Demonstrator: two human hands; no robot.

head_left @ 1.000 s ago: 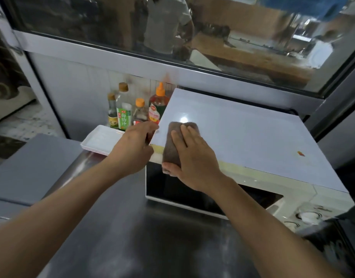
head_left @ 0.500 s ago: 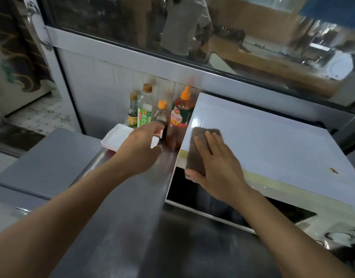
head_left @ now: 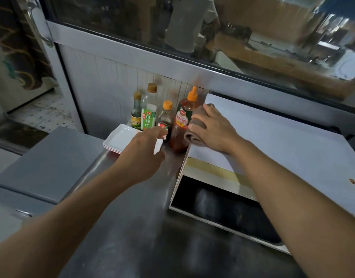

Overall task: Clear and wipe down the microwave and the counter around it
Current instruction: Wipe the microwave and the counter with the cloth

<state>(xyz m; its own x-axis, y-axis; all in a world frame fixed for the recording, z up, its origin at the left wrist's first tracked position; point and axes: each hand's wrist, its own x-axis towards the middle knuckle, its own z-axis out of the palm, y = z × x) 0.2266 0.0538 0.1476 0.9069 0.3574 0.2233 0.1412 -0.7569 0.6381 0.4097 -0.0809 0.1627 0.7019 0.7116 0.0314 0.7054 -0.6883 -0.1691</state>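
Note:
The white microwave (head_left: 282, 145) stands on the steel counter (head_left: 120, 227), its dark door facing me. My right hand (head_left: 214, 129) presses a brown cloth (head_left: 194, 137) against the left edge of the microwave's top, and the cloth hangs partly over that edge. My left hand (head_left: 144, 149) hovers over the counter just left of the microwave, fingers loosely curled and holding nothing, its fingertips close to the small dark sauce bottle (head_left: 165, 121). A tall red sauce bottle (head_left: 181, 125) with an orange nozzle stands right beside the cloth.
Two more bottles, a green-labelled one (head_left: 149, 111) and a small dark one (head_left: 136, 115), stand against the back wall. Stacked white rectangular plates (head_left: 120, 140) lie left of the bottles. A small orange stain (head_left: 353, 181) marks the microwave top at the right. A glass window runs above.
My right hand has slid the cloth from the front left corner back along the left edge of the microwave top. My left hand has left the microwave's corner and moved toward the bottles.

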